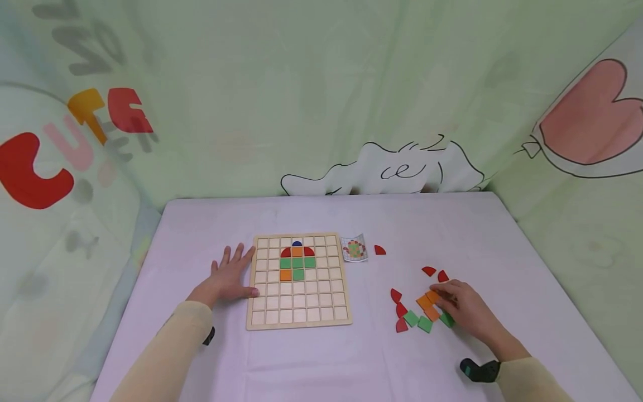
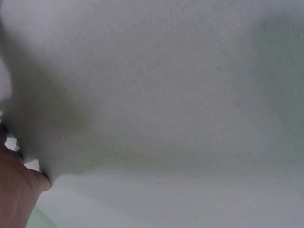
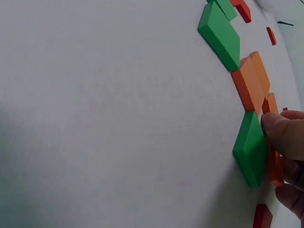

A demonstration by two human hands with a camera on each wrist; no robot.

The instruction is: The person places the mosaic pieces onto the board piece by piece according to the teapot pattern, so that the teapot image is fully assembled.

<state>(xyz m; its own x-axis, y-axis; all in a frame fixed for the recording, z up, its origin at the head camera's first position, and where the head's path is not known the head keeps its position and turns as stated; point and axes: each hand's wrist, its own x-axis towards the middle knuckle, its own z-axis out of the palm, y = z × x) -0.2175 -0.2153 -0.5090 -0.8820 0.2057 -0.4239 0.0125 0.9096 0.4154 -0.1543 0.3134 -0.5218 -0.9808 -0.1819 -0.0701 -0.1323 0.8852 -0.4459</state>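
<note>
A wooden grid board (image 1: 306,301) lies on the table, with a figure of colored tiles in its upper cells: a blue half-round (image 1: 297,244), red quarter-rounds (image 1: 286,253), green squares (image 1: 298,274) and orange squares (image 1: 286,274). My left hand (image 1: 228,279) rests spread at the board's left edge, its thumb on the frame. To the right, my right hand (image 1: 464,308) pinches an orange square tile (image 3: 274,166) between thumb and fingers, low among the loose pieces. Beside it lie other orange squares (image 1: 424,302) and a green square (image 3: 250,149).
A small picture card (image 1: 354,248) of a colored pattern sits against the board's right side. Beyond it is a lone red quarter-round (image 1: 380,249). More red quarter-rounds (image 1: 401,310) and green squares (image 1: 425,324) are scattered left of my right hand. A fabric wall (image 1: 321,111) stands behind the table.
</note>
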